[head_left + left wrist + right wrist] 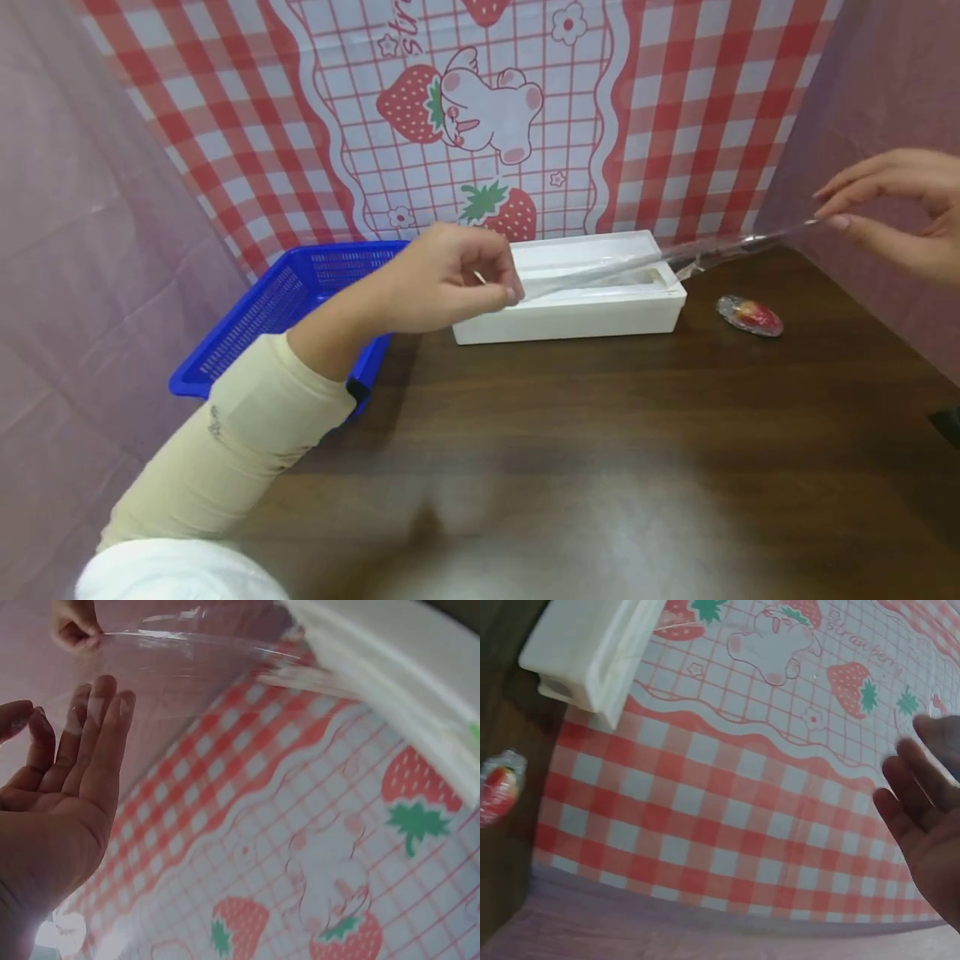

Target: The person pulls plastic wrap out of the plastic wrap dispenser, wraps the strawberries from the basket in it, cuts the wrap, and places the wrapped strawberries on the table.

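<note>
While clear film is pinched and stretched by the left hand and the right hand, a white box is seen between them, nearer the left; a wrapped red item is seen on the bench, nearer the right.

I count two hands here, a left hand and a right hand, with one clear film. There's one blue basket, one white box, one wrapped red-and-yellow item, one tabletop and one printed cloth.
</note>
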A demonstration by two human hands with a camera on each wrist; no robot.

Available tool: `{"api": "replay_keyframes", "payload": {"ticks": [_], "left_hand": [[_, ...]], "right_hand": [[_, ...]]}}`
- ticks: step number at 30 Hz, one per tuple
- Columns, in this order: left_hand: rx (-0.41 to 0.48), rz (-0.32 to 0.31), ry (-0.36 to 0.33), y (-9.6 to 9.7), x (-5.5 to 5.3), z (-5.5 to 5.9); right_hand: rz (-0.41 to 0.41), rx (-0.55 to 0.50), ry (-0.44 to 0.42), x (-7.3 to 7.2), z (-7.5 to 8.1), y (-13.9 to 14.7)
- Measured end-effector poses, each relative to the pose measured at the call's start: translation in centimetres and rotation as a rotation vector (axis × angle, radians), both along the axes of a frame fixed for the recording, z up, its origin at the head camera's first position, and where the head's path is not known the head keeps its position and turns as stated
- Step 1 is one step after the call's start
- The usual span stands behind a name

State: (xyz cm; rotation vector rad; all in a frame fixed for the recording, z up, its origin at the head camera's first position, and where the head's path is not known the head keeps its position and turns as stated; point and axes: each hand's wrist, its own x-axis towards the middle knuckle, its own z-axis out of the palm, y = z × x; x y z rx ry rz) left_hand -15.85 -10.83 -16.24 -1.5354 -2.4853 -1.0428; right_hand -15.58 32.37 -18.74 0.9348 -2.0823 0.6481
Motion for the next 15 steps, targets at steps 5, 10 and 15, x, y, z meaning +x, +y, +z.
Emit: {"api": "replay_keyframes", "payload": {"ticks": [5,10,15], "left_hand": [[-0.097,-0.103,-0.077,-0.4,0.9,-3.1],[-0.234,-0.182,-0.209,-1.1,1.2,-6.1],[-0.400,-0.203,-0.313,-1.3,1.1,-9.1]], "right_hand": [[0.126,-0.011,-0.223,1.9,-3.1,1.1],[0.289,0.189,-0.409,2.9,-5.8,1.2],[0.583,0.383,-0.665,2.6,-8.7,0.2]]}}
